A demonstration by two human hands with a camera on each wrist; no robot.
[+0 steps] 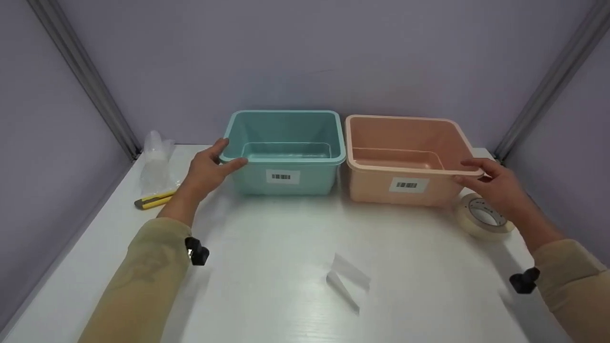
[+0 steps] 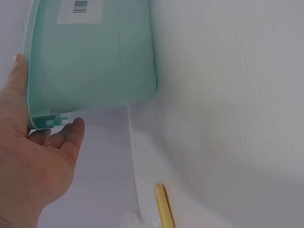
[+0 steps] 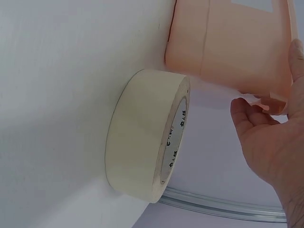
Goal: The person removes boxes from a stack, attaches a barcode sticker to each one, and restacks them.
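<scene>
A teal bin (image 1: pixel 286 186) and a pink bin (image 1: pixel 376 188) stand side by side at the back of the white table (image 1: pixel 286 247), each with a barcode label on its front. My left hand (image 1: pixel 228 155) spans the teal bin's front left corner. Its thumb lies along the front rim and a straight finger touches the left rim. In the left wrist view this hand (image 2: pixel 45 95) cups the teal bin (image 2: pixel 95 61) loosely. My right hand (image 1: pixel 461 170) holds the pink bin's front right rim corner, fingers over it and thumb under. The right wrist view shows that hand (image 3: pixel 266 76) at the pink bin (image 3: pixel 228 42).
A roll of cream masking tape (image 1: pixel 483 216) (image 3: pixel 142 133) lies flat just below my right hand. A yellow utility knife (image 1: pixel 155 199) (image 2: pixel 164 206) and clear plastic bags (image 1: pixel 156 159) lie at the left. A small clear plastic piece (image 1: pixel 350 278) lies mid-table. Walls close in on three sides.
</scene>
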